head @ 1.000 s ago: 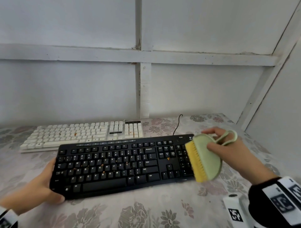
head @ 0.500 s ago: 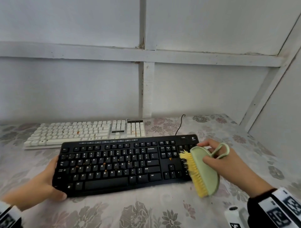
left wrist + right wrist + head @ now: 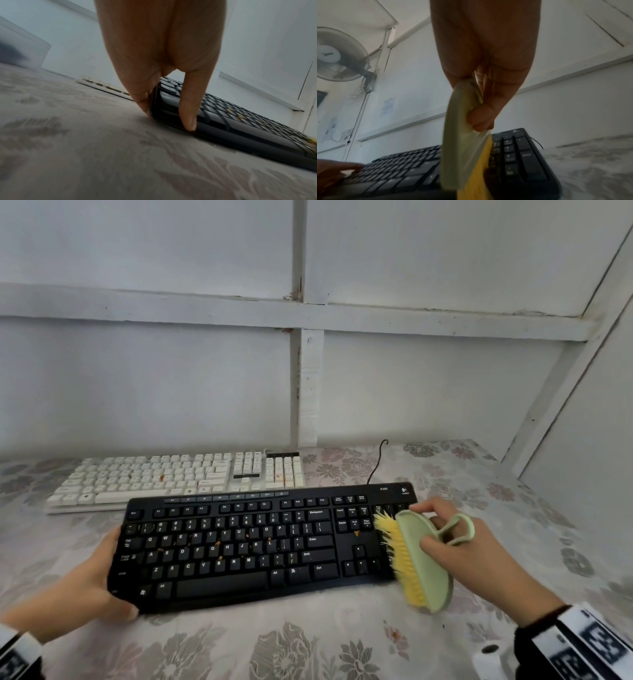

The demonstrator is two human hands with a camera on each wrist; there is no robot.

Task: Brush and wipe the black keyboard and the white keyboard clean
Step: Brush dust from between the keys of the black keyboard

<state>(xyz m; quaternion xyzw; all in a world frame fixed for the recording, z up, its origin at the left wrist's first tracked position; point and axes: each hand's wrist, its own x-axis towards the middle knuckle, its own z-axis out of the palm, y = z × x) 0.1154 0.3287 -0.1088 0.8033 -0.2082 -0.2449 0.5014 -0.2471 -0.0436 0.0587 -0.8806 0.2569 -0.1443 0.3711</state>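
Observation:
The black keyboard [image 3: 246, 542] lies in front of me on the flowered cloth, with orange crumbs scattered among its keys. My left hand [image 3: 85, 583] grips its left end [image 3: 171, 108], thumb on the front corner and fingers at the side edge. My right hand [image 3: 469, 546] holds a pale green brush [image 3: 424, 559] with yellow bristles [image 3: 479, 175]. The bristles press on the number pad at the keyboard's right end [image 3: 518, 155]. Behind it lies the white keyboard [image 3: 178, 477], also with a few orange specks.
The black keyboard's cable [image 3: 376, 460] runs back toward the white panelled wall [image 3: 308, 371]. A slanted wall closes the right side. A white object with a dark hole [image 3: 489, 655] sits near my right wrist. A wall fan [image 3: 339, 54] shows in the right wrist view.
My right hand has carried the brush leftward and down from beside the keyboard onto its number pad. The left hand keeps its grip on the left end.

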